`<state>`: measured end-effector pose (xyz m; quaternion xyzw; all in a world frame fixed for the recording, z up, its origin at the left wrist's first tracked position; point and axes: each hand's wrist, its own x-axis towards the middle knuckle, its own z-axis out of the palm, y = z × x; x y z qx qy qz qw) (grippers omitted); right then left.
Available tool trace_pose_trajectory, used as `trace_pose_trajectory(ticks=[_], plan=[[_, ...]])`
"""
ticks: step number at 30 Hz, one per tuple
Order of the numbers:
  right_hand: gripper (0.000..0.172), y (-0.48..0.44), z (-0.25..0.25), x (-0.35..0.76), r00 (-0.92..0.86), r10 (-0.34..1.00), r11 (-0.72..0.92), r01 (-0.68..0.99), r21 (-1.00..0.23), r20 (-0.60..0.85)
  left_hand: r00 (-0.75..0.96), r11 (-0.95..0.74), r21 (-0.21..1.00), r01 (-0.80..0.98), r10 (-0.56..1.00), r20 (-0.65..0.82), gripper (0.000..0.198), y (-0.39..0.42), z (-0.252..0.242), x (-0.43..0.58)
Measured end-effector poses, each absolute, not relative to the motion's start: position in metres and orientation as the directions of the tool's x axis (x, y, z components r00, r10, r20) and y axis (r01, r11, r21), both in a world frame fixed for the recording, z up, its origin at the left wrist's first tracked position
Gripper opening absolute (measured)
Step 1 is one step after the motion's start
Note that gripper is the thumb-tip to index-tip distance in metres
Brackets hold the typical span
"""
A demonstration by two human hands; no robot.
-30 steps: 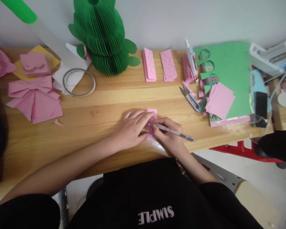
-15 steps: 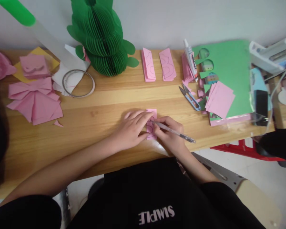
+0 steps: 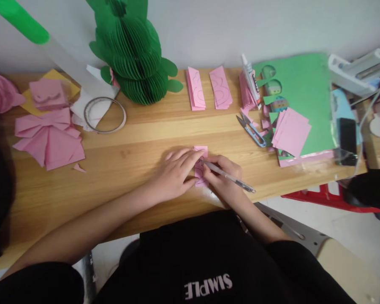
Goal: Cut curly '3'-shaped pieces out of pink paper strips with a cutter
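Observation:
A narrow pink paper piece [image 3: 201, 183] lies on the wooden table in front of me, with dark curved lines drawn on it. My left hand [image 3: 177, 172] rests flat, its fingers stretched out and its fingertips pressing on the paper's left side. In my right hand [image 3: 225, 174] is a pen [image 3: 229, 174] with a clear barrel, its tip touching the paper near the left fingertips. Part of the drawn outline is hidden under my fingers.
Two folded pink papers with drawn curves [image 3: 196, 89] lie at the back. Thread snips [image 3: 251, 131], a glue tube [image 3: 251, 80] and pink sheets [image 3: 291, 131] on green card [image 3: 313, 93] are at right. A tape roll [image 3: 124, 120], green honeycomb paper figure [image 3: 139, 63] and pink bow [image 3: 49, 135] stand left.
The pen's rear end has swung slightly left and down, while its tip stays on the paper. My left hand keeps its place; the whole view has shifted a little.

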<state>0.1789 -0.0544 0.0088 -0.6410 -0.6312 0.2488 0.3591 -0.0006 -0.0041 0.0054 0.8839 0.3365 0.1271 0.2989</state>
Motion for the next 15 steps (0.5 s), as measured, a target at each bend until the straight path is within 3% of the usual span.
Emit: trace_pose_trajectory(ticks=[15], plan=[[0.011,-0.0519,0.0003,0.1776,0.033,0.982,0.119,0.657,-0.745,0.186,0.729,-0.591,0.609,0.529,0.684,0.030,0.078,-0.0063,0.0023,-0.0037]])
